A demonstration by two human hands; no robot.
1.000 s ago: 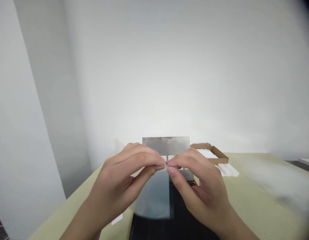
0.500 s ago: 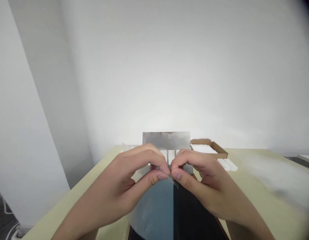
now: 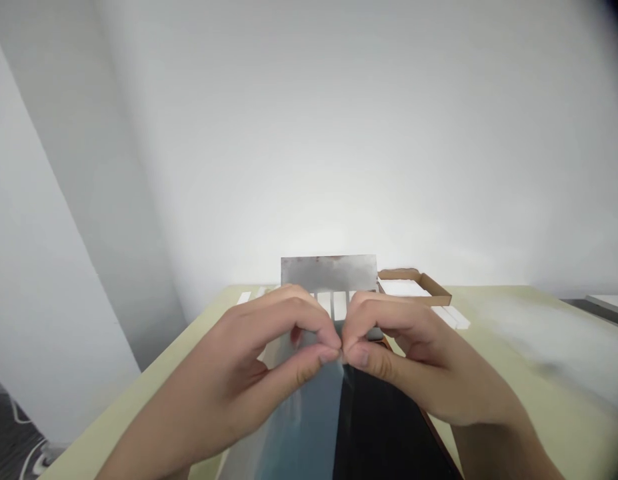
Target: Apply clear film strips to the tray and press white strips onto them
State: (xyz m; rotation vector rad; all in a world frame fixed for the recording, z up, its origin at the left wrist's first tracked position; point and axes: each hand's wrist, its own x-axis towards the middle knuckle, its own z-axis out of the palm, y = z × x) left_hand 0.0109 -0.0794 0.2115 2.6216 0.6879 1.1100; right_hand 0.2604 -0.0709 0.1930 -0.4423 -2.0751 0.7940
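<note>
Both of my hands meet fingertip to fingertip in the lower middle of the head view. My left hand [image 3: 269,360] is closed in a thumb-and-finger pinch at the top of a translucent blue-grey film [image 3: 309,427]. Right beside it, my right hand [image 3: 399,347] pinches at the same edge, where a small clear bit shows under the fingertips. The exact grip is partly hidden by the fingers. Below the hands lies a black panel [image 3: 383,427] with a brownish edge on its right; the film spreads to the left of its bare black part.
Behind the hands a grey metal plate [image 3: 329,272] stands upright, with white strips [image 3: 340,307] in front. To its right sit a shallow cardboard box [image 3: 439,293] with white contents and white blocks [image 3: 451,317]. A pale yellow table [image 3: 493,373] carries everything; a wall rises behind.
The view has shifted slightly, so the background sits a little higher and further left. Both hands keep their pinch, while the film's curled lower-left edge now looks straighter.
</note>
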